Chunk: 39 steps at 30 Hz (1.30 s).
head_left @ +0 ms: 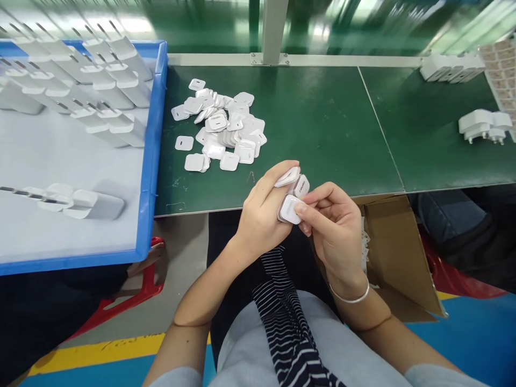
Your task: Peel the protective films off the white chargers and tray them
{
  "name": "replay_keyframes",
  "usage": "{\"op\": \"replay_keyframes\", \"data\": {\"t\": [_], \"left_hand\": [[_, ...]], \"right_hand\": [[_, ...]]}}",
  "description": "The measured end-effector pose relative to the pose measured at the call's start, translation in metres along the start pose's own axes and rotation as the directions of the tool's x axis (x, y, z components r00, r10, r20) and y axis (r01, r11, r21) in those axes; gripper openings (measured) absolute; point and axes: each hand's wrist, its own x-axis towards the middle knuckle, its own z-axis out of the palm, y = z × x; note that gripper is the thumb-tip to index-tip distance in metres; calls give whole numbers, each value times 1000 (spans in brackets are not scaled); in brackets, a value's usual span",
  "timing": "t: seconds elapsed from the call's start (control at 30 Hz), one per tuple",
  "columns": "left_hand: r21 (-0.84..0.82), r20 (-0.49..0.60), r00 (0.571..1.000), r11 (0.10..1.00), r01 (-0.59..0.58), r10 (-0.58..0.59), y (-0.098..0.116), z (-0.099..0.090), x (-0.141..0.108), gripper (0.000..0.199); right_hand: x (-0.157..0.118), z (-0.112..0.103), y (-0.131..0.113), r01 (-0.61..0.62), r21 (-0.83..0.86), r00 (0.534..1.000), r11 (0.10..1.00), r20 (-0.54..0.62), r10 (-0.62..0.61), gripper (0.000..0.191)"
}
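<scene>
My left hand (pixel 262 212) is wrapped around a few small white plastic pieces just past the table's front edge. One white square piece (pixel 291 208) faces up at its fingers, and another with small grey print (pixel 301 186) sits behind it. The thumb and fingers of my right hand (pixel 336 226) pinch the edge of the front square piece. A heap of flat white rounded-square covers (pixel 237 131), some with a small slot, lies on the green table (pixel 314 129) beyond my left hand.
At the left, a blue-rimmed tray (pixel 155 145) holds white chargers (pixel 99 204) with metal prongs. More white chargers (pixel 484 123) stand at the far right. An open cardboard box (pixel 397 252) is below the table edge. People's legs show at both sides.
</scene>
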Motion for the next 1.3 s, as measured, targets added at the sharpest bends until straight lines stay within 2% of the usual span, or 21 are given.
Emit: {"op": "replay_keyframes", "data": {"t": [0.17,0.47,0.9,1.0,1.13,1.3], "left_hand": [[2,10,1000,1000,10,-10,0,1,-1,38],[-32,-17,1000,999,16,-16,0,3,0,38],[-45,-31,998,997,58,-60,0,4,0,36],[-99,-25,994,990,100,-103,1,4,-1,36],[-197,3,987,967,160,-163,2,2,-1,34],[-309,9,984,935,172,-178,0,-1,1,36]], "right_hand": [[0,-1,0,48,-49,999,998,2,-48,18],[2,1,2,133,-27,990,991,47,-132,18],[2,1,8,200,-156,980,967,40,-196,13],[0,4,10,216,-184,976,959,11,-217,17],[-2,9,10,226,-141,973,964,-23,-232,42],[-5,8,7,249,-118,968,961,35,-247,29]]}}
